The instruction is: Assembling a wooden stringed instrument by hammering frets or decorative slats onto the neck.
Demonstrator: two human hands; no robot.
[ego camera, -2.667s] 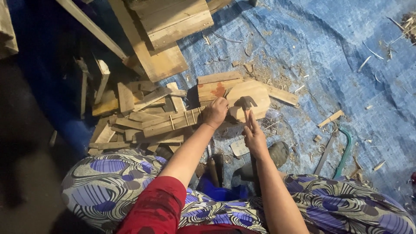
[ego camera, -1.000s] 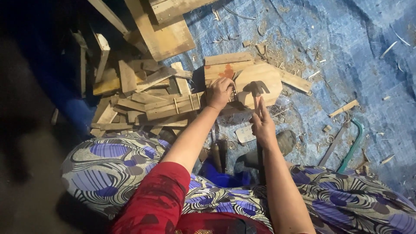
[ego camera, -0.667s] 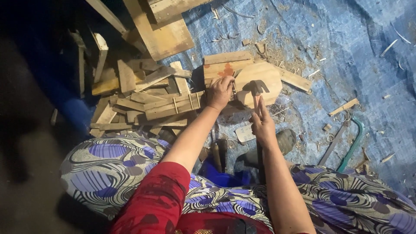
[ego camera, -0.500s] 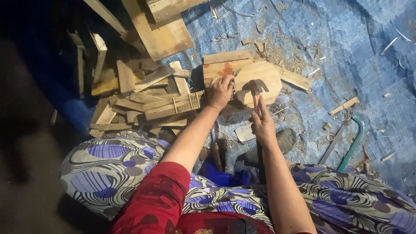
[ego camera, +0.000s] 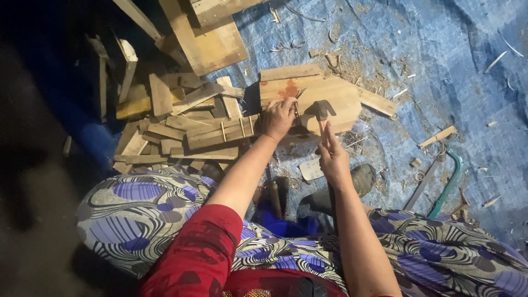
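A heap of wood scraps crowded the frame's left centre, with planks blocking the top. Right of the wooden board, blue tarp lay open but for shavings and a hacksaw at lower right.

Your left hand covers the near edge of the wooden board, and whatever thin thing it pinches is too small to make out. Your right hand grips a hammer; its handle is buried in your fingers. The plank up top runs off the frame. The scrap pile fades into darkness on its left.
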